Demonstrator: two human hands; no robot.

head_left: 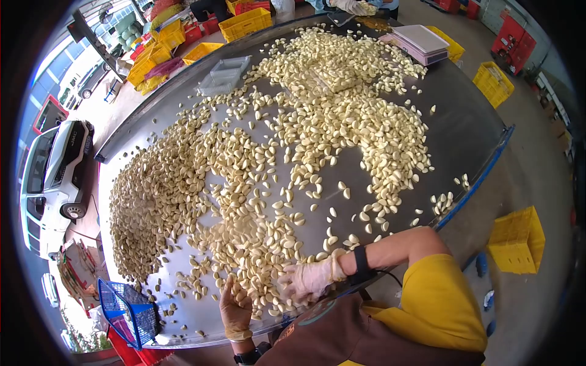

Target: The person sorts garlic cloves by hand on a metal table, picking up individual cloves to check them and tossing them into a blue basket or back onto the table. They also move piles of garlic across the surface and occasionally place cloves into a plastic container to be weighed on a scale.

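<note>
Peeled garlic cloves [250, 238] lie in a loose spread across the metal table, right up to its near edge. My left hand [237, 310], in a thin glove with a dark band at the wrist, is raised at the near edge of the cloves. Its fingers are curled together, and what they hold, if anything, I cannot make out. Just to the right, my right hand [310, 280] wears a whitish glove and a black wristband. It lies over the cloves with its fingers stretched out and partly apart, touching them.
A blue basket [127, 311] hangs at the near left corner. Clear plastic trays [224, 76] and a scale [421, 41] stand farther back. Across the table, a person's gloved hand [354, 6] shows. Yellow crates [517, 241] sit on the floor; a white vehicle [58, 177] is at left.
</note>
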